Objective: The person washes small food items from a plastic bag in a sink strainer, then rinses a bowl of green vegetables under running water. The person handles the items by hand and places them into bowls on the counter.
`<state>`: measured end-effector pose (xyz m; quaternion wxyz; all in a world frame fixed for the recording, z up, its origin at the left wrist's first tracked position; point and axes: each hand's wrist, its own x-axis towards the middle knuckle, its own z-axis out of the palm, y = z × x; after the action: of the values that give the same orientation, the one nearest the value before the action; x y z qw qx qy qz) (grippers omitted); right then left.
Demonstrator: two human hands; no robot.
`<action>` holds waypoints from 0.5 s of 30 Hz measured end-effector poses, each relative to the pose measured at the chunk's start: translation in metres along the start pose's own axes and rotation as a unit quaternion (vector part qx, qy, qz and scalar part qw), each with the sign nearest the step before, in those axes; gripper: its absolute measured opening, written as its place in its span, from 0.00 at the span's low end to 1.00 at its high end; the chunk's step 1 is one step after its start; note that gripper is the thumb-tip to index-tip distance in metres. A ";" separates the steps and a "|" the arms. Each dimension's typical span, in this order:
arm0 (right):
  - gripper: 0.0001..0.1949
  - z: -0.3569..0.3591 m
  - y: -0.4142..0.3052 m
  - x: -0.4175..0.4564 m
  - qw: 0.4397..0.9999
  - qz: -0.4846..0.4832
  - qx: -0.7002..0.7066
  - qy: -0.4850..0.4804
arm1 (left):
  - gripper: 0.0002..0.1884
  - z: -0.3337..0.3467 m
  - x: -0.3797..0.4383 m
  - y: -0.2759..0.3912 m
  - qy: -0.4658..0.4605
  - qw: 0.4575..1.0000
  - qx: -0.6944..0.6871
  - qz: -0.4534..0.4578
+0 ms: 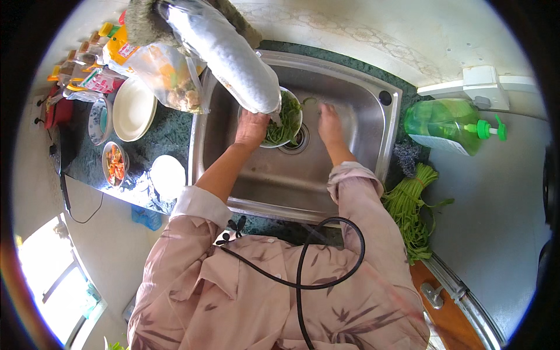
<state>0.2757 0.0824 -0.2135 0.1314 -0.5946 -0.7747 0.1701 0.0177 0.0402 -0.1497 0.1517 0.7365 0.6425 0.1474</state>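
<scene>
A white bowl [301,119] filled with leafy greens [286,118] stands in the stainless steel sink [280,183], partly over the drain. My left hand [253,130] is at the bowl's left side; its fingertips are hidden beneath a long white plastic-wrapped bundle that hangs into view above, so its grip cannot be made out. My right hand [329,124] is to the right of the bowl, apart from it, over the sink floor, with its fingers together and nothing plainly seen in them. A stray green piece [309,100] lies between the bowl and that hand.
The wrapped bundle [227,57] covers the sink's upper left. Plates [133,109], a bowl of chopped orange-red food [115,164], a white dish [168,177] and bagged food [170,78] are on the left counter. Rightward are a green pump bottle [446,124] and tied green stalks [409,210].
</scene>
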 end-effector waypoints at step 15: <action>0.11 -0.016 -0.092 -0.019 0.970 0.030 0.230 0.072 | 0.39 -0.017 -0.008 0.023 -0.206 0.977 0.007 -0.058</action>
<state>0.2060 0.0436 -0.1606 0.3149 -0.5817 -0.6853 0.3046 0.0300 0.0298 -0.1248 0.2841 0.7135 0.6401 -0.0209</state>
